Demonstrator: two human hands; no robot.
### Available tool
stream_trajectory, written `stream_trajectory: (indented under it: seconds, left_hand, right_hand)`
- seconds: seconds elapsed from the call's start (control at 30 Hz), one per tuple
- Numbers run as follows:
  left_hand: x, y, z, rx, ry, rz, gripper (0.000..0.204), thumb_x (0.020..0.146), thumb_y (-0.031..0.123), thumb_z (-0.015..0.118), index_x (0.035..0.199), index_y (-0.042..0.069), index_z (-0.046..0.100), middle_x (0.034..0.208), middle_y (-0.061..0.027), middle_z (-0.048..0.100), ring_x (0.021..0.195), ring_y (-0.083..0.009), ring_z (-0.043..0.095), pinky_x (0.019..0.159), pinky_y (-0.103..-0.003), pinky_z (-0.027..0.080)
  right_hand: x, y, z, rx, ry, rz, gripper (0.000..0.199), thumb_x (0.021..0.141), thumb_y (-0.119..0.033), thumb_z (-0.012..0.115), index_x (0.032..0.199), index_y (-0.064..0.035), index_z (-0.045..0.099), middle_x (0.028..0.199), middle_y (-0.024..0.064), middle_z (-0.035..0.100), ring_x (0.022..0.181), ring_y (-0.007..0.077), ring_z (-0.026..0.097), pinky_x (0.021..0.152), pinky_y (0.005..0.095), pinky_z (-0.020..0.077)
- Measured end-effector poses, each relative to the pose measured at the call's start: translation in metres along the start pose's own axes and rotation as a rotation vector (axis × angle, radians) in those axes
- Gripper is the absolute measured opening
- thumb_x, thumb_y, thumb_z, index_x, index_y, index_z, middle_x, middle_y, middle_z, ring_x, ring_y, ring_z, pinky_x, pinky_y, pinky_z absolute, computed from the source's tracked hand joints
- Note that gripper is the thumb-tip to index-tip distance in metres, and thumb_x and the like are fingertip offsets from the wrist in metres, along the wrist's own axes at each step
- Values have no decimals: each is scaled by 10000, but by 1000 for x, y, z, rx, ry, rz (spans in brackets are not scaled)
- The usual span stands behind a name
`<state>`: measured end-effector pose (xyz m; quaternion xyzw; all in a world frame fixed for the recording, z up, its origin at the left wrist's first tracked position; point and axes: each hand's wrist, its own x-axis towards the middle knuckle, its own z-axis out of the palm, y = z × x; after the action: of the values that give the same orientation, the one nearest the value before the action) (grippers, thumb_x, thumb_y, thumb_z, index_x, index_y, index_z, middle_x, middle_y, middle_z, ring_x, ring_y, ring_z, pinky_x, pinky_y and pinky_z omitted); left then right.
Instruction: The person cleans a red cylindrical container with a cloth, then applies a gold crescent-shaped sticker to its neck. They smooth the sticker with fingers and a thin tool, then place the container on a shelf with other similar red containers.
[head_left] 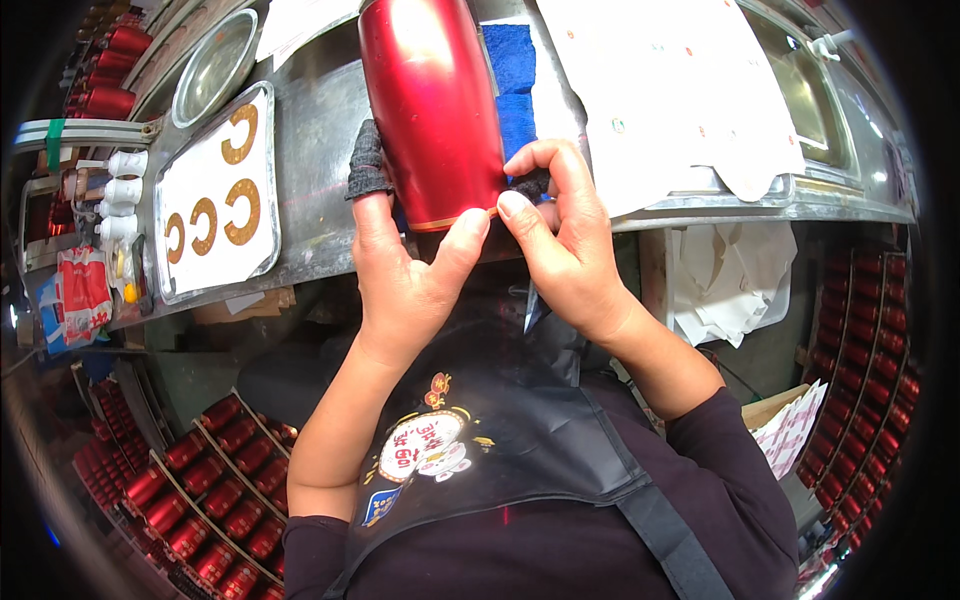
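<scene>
A glossy red metal flask (435, 110) lies lengthwise on the bench, its near end toward me and its far end cut off at the top edge. A thin gold-orange band (450, 222) runs round the near rim. My left hand (400, 270) grips the flask's left side, with the thumb at the rim; a black knitted sleeve (368, 160) covers one finger. At the right corner of the rim, my right hand (570, 230) has its thumb on the band and its index finger curled against the wall. Its other fingers are partly hidden.
Blue cloth (512, 80) lies right of the flask. A tray (165, 270) with gold C-shaped pieces and a round metal dish (215, 68) sit left. White sheets (670, 100) cover the right side, before a metal basin (810, 100). Racks of red flasks (215, 490) stand below.
</scene>
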<state>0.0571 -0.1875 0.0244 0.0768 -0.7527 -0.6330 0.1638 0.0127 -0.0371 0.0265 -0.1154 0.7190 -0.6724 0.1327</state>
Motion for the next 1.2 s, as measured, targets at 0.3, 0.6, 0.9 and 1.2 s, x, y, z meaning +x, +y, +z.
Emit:
stream_trajectory:
  seconds: [0.3,0.6,0.9,1.2]
  left_hand:
    - [0,-8,6,159,33,20,695,819,149,774,1378,-34,403,1303,-192,554,1148,-228,592,993,-358,480]
    - [1,3,-10,-109,-99,-108,791,888,197,674,1529,-18,264,1494,-187,420,1345,-260,457,1129,-394,360]
    - [-9,-12,-11,-104,14,-15,727,872,180,707,1463,-66,362,1368,-227,545,1271,-280,539,1118,-402,362]
    - [-39,-19,-41,614,-41,347,436,779,173,734,1182,12,705,1508,-291,431,1390,-408,449,1154,-657,141]
  right_hand:
    - [0,0,0,-59,8,-35,227,936,20,577,1154,14,513,1096,25,494,670,-14,433,617,150,386]
    - [1,2,0,-21,-2,-28,223,947,-15,593,1153,4,509,1080,23,491,687,-8,462,621,149,387]
    - [0,-2,3,-81,19,-28,334,905,-105,717,1150,-24,504,1065,-1,486,651,-29,389,532,138,305]
    - [2,2,7,1,26,-98,300,930,-69,664,1165,-12,486,1025,13,480,625,-30,395,539,139,321]
